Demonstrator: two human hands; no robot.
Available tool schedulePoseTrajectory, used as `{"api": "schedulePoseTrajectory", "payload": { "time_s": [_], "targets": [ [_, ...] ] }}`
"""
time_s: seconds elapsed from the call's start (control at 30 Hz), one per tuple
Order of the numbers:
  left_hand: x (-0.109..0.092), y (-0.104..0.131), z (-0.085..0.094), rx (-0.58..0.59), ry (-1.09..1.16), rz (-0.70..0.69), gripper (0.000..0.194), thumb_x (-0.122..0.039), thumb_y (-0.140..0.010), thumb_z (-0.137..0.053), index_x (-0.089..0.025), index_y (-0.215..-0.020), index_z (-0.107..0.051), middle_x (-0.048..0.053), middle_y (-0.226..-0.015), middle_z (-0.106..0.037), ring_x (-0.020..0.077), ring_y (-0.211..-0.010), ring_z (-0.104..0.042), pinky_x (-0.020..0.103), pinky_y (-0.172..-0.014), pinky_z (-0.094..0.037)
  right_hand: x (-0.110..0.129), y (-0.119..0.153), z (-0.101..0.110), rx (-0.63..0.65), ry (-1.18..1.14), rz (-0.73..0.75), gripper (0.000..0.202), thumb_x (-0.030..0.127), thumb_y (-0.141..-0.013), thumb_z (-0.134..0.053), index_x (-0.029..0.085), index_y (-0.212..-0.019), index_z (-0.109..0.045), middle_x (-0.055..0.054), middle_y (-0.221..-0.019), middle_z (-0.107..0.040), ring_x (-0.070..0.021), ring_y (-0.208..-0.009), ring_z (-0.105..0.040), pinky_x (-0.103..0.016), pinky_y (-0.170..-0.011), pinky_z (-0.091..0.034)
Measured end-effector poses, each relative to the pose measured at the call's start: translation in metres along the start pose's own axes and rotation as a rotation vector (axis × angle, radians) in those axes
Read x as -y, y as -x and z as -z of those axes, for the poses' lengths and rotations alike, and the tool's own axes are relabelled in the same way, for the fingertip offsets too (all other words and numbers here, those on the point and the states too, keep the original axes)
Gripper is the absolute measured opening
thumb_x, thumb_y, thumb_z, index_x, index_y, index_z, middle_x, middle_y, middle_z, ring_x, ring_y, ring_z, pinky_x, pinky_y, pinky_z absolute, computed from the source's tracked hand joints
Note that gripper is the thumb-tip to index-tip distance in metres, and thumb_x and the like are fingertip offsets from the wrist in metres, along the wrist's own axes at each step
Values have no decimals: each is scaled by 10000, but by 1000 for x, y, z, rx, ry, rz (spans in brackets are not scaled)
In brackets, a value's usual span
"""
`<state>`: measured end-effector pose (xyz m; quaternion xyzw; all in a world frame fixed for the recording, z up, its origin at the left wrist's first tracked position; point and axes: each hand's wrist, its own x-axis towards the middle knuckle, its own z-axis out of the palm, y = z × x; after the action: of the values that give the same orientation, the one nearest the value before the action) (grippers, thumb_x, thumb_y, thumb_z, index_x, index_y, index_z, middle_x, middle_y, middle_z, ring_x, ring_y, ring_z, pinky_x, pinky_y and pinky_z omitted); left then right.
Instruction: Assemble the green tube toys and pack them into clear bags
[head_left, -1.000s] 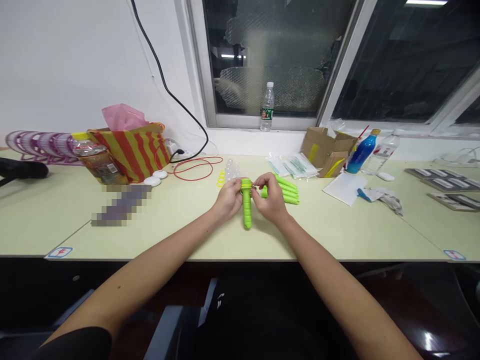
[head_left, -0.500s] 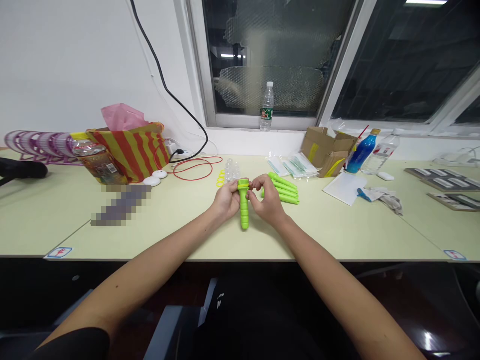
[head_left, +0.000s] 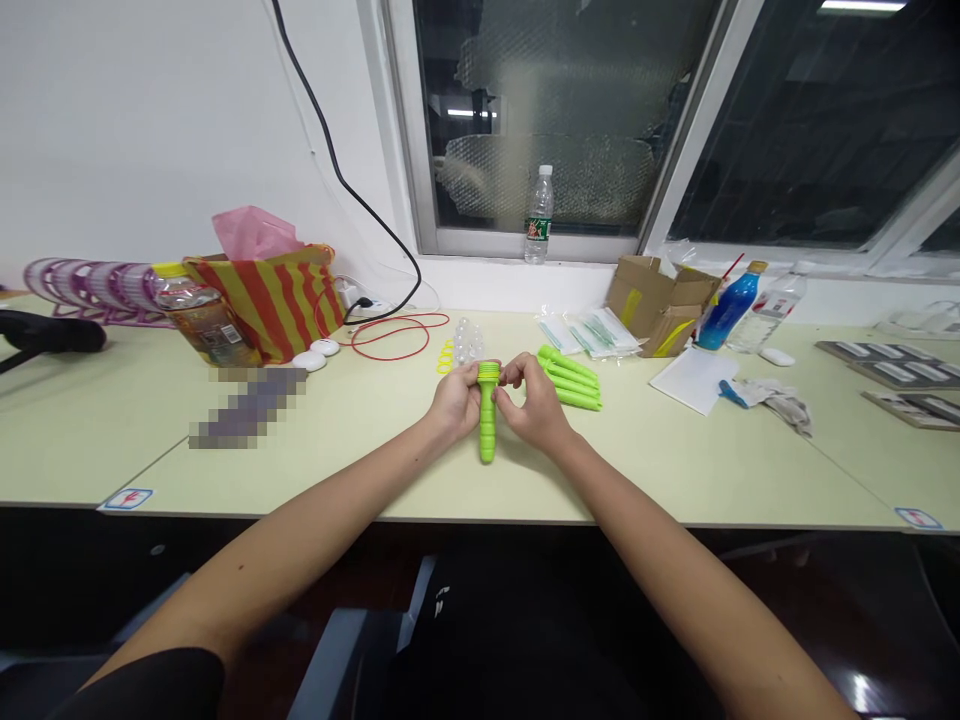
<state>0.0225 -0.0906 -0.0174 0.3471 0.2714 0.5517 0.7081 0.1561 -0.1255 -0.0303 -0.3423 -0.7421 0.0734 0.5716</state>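
**Note on a green handle, gripped left, fingered right**

Observe the green handle [head_left: 487,422] at the middle of the scene, above the near part of the counter [head_left: 420,480], between both hands. Note its narrow end to the near side and its wide ridged collar [head_left: 488,373] to the far side. Cannot tell from this view about contact with the counter below.

Left hand [head_left: 454,405]: grip closed around the collar end from the left, probably to steady the wide part and leave the shaft exposed. Right hand [head_left: 538,408]: grip narrow, with thumb and forefinger curled close to the collar's right side, likely for fine work at the rim. Cannot tell about anything thin pinched there.

Find more green handles [head_left: 574,380] just beyond and right of the right hand, laid side by side, presumably for easy reach. Find yellow rings [head_left: 445,357] and clear domed pieces [head_left: 469,342] beyond the left hand, grouped by kind, perhaps to avoid mixing.

Farther right, record flat packets [head_left: 604,332] beside an open cardboard box [head_left: 630,292], with white paper [head_left: 688,378] nearer. Far left, record a striped bag [head_left: 277,305] and a looped red cable [head_left: 391,359], apart from the small parts, seemingly as background items.
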Motion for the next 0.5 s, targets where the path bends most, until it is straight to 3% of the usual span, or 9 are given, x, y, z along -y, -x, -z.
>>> {"api": "schedulePoseTrajectory", "payload": {
  "time_s": [0.17,0.23,0.3,0.33,0.4,0.5],
  "targets": [
    [-2,2,-3,9,-8,-22,144,-132,-823,-513,-86,-871,-641,113,-777,-649,208,-753,-644,295,-604,-488,-3,-1,-2,-93,-104,-74,225,176,-787,-606,232,-913,-429,-19,-896,-530,-161,-772,-498,-330,-714,-453],
    [-6,4,-7,46,22,-22,156,-227,-861,-543,-99,-880,-629,100,-777,-632,186,-700,-618,278,-562,-458,-5,-2,-2,-194,-154,-180,249,226,-784,-654,226,-920,-447,-30,-930,-546,-161,-805,-522,-337,-750,-467],
    [-11,8,-11,90,59,-34,242,-369,-870,-593,-127,-862,-604,69,-756,-598,154,-648,-579,262,-545,-437,-7,-4,-1,-168,-282,-361,297,311,-772,-704,222,-910,-458,-26,-912,-566,-164,-817,-559,-337,-751,-486],
    [-13,10,-12,111,69,-49,280,-418,-855,-627,-141,-836,-585,51,-739,-577,139,-631,-560,255,-549,-433,-7,-4,0,-78,-388,-465,325,360,-764,-721,219,-907,-465,-22,-892,-579,-169,-815,-584,-334,-736,-497],
    [-17,12,-14,157,69,-91,318,-442,-817,-687,-161,-776,-544,21,-712,-541,117,-616,-534,249,-575,-438,-4,-4,2,218,-648,-646,371,449,-767,-721,210,-923,-484,-25,-857,-615,-187,-798,-640,-337,-697,-521],
    [-21,12,-13,218,11,-156,314,-427,-807,-707,-158,-747,-555,29,-734,-559,125,-670,-561,282,-680,-479,2,-3,6,617,-901,-744,391,509,-804,-680,197,-953,-497,-38,-807,-656,-204,-686,-678,-345,-611,-533]
  ]
}}
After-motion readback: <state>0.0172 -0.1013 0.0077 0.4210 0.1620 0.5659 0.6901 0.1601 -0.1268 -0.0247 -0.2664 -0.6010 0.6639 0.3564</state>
